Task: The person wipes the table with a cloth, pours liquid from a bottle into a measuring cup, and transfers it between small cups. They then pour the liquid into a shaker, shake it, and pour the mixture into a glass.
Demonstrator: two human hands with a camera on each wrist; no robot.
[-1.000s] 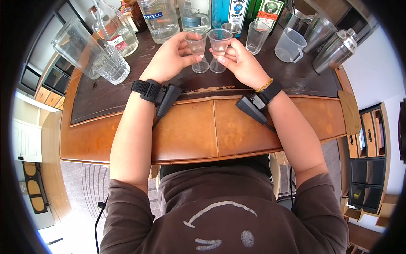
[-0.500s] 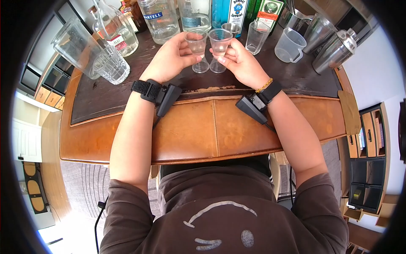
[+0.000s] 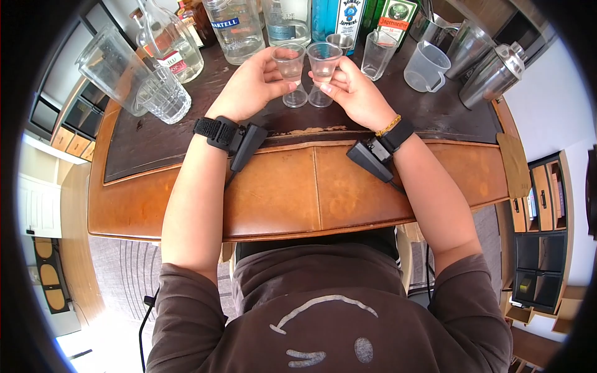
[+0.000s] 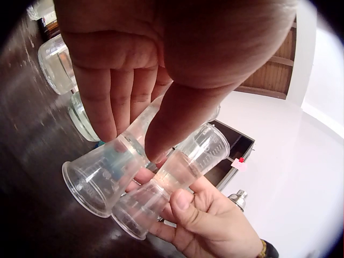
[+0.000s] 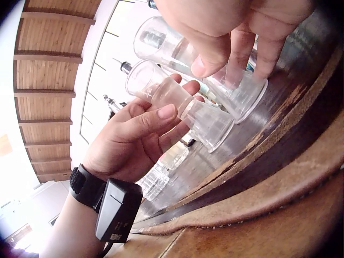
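Two clear plastic double-ended jiggers stand upright side by side, each with clear liquid in its upper cup. My left hand (image 3: 249,87) grips the left jigger (image 3: 295,97) at its narrow waist, between thumb and fingers. Around the waist of the right jigger (image 3: 320,98), my right hand (image 3: 360,93) has its thumb in front and fingers behind. Their rims are close together in the head view. The left wrist view shows faint measuring marks near the right jigger's rim (image 4: 212,142). In the right wrist view, the left jigger's flared base (image 5: 209,129) is close over the dark tabletop.
Bottles, including a Martell bottle (image 3: 233,31) and a Jägermeister bottle (image 3: 393,23), line the back. A cut-glass tumbler (image 3: 165,96) and a mixing glass (image 3: 109,68) stand left. Rightward are a pint glass (image 3: 377,56), a plastic measuring cup (image 3: 426,67) and a steel shaker (image 3: 494,74).
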